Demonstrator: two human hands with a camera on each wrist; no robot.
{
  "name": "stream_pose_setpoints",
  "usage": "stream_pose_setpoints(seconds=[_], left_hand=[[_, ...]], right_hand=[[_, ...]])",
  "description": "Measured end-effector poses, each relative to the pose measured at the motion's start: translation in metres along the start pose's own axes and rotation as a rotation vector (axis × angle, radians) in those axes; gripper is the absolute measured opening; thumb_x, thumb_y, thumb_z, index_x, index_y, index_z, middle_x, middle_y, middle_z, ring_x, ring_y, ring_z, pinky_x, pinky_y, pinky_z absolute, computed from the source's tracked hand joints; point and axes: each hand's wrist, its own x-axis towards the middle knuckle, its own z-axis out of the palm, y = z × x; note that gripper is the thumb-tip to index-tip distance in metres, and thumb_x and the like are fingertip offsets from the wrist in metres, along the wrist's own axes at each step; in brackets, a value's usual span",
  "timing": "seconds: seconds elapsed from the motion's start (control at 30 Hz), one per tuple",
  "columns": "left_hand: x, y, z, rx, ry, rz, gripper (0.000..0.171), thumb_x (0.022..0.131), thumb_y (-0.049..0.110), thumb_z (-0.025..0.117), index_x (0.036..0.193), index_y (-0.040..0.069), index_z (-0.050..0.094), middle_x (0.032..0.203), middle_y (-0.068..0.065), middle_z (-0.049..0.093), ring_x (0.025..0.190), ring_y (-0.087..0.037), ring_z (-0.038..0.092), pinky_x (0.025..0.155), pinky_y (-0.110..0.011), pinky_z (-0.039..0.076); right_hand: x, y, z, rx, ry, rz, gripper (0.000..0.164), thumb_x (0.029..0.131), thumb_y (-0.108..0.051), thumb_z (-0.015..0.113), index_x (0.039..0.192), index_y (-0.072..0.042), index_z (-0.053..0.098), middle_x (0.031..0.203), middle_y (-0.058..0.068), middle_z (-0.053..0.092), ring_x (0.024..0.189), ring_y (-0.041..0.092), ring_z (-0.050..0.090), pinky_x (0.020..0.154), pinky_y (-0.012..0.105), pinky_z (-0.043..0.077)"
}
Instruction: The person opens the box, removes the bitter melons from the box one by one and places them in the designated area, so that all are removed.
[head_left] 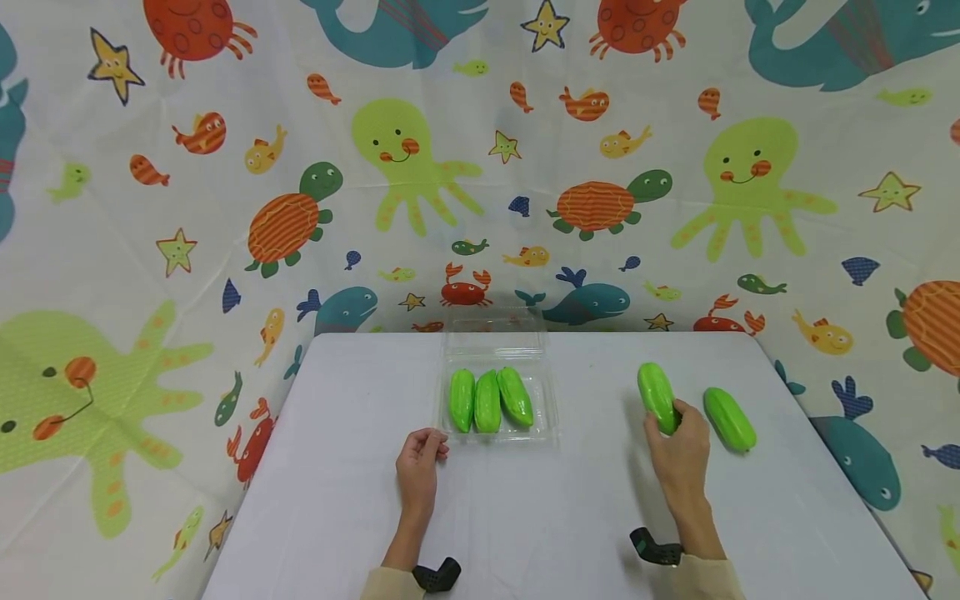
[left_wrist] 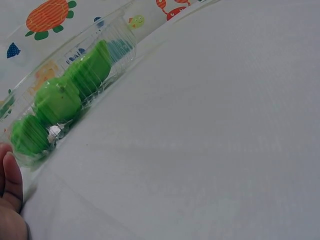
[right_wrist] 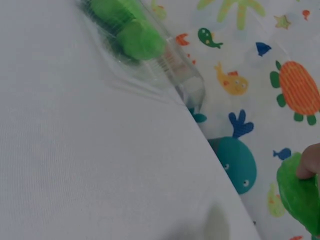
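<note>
My right hand (head_left: 681, 450) pinches a plump green cucumber (head_left: 656, 392) above the right part of the table; its shadow falls to the left. In the right wrist view this cucumber (right_wrist: 295, 192) shows with a fingertip on it. A second cucumber (head_left: 730, 419) lies on the table just right of that hand. Three more cucumbers (head_left: 487, 402) lie side by side in a clear plastic box (head_left: 543, 429), its lid (head_left: 495, 332) raised at the back. By the box's front left corner is my left hand (head_left: 417, 471), fingers loosely bent; whether they touch the box is unclear.
A white-covered table (head_left: 330, 392) bears everything. Behind and beside it hangs a cloth (head_left: 465, 192) printed with sea animals. A dark wrist device (head_left: 438, 575) sits on the left wrist, another (head_left: 654, 547) on the right.
</note>
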Motion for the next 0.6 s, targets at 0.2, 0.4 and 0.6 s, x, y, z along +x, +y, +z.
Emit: stream_pose_setpoints(seconds=[0.2,0.4,0.6], left_hand=[[0.0,0.0,0.0,-0.008,0.008,0.005,0.014,0.098,0.011,0.062,0.102,-0.003,0.064,0.087,-0.008,0.07,0.07,-0.008,0.064,0.063,-0.019,0.055],[0.001,0.0,-0.001,-0.02,0.006,0.011,0.014,0.098,0.01,0.062,0.101,-0.003,0.064,0.086,-0.007,0.07,0.07,-0.008,0.064,0.063,-0.019,0.056],[0.002,-0.001,-0.001,-0.023,-0.005,0.007,0.014,0.099,0.011,0.062,0.101,-0.002,0.064,0.087,-0.007,0.069,0.07,-0.008,0.064,0.064,-0.02,0.056]], right_hand=[[0.0,0.007,-0.005,-0.024,-0.021,0.027,0.041,0.08,0.002,0.074,0.113,0.019,0.058,0.101,0.035,0.063,0.087,0.043,0.057,0.071,0.038,0.04],[-0.001,0.013,-0.009,-0.029,-0.035,0.068,0.042,0.081,0.001,0.073,0.116,0.019,0.057,0.103,0.037,0.062,0.091,0.046,0.056,0.074,0.052,0.045],[-0.002,0.021,-0.014,-0.04,-0.033,0.096,0.042,0.082,0.002,0.072,0.117,0.019,0.057,0.107,0.038,0.061,0.095,0.048,0.056,0.076,0.054,0.046]])
